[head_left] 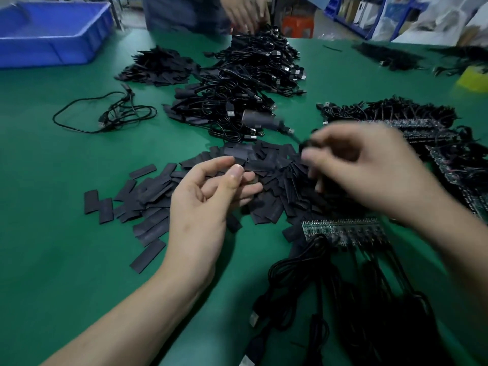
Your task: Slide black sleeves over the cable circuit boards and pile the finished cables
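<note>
Loose flat black sleeves (pixel 148 207) lie scattered on the green table in front of me. My left hand (pixel 208 196) hovers over them, fingers apart and holding nothing. My right hand (pixel 369 170) is blurred and pinches a black cable (pixel 295 137). That cable's sleeved end (pixel 260 118) hangs blurred in the air over the big pile of finished cables (pixel 243 83). A strip of joined green circuit boards (pixel 343 229) with black cables (pixel 356 299) attached lies near my right wrist.
More board strips with cables (pixel 412 122) lie at the right. A second heap of sleeves (pixel 158 67) sits far left of the pile, a lone cable (pixel 105 114) beside it. A blue bin (pixel 50 33) stands far left. Another person's hand (pixel 245 11) reaches across the table.
</note>
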Demonstrator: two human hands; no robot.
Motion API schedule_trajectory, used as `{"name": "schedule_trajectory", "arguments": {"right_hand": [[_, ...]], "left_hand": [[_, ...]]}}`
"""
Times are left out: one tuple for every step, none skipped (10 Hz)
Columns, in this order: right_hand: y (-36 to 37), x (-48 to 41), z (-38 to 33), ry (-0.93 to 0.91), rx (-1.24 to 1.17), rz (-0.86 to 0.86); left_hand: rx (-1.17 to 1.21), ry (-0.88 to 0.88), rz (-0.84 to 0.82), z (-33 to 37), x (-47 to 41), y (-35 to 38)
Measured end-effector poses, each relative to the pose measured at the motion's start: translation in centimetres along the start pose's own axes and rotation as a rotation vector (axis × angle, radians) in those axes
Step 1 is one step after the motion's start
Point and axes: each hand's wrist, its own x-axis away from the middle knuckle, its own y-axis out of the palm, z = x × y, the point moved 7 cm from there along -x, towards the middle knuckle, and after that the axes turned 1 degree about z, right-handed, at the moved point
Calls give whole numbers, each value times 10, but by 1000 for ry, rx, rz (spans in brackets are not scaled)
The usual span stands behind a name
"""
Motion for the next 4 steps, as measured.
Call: {"name": "schedule_trajectory", "arguments": {"right_hand": [[-17,-61,-14,-36,134,107],[-8,-138,-21,-59,265,161],[14,-199,-33,-62,384,152],[41,-227,-47,-67,316,58]], "left_hand": [[-42,4,-32,-3,0,3],[-71,27,-69,-4,2,7],[-85,24,-109,-6,3,10],[-85,29,-123,-6,5,12]]}}
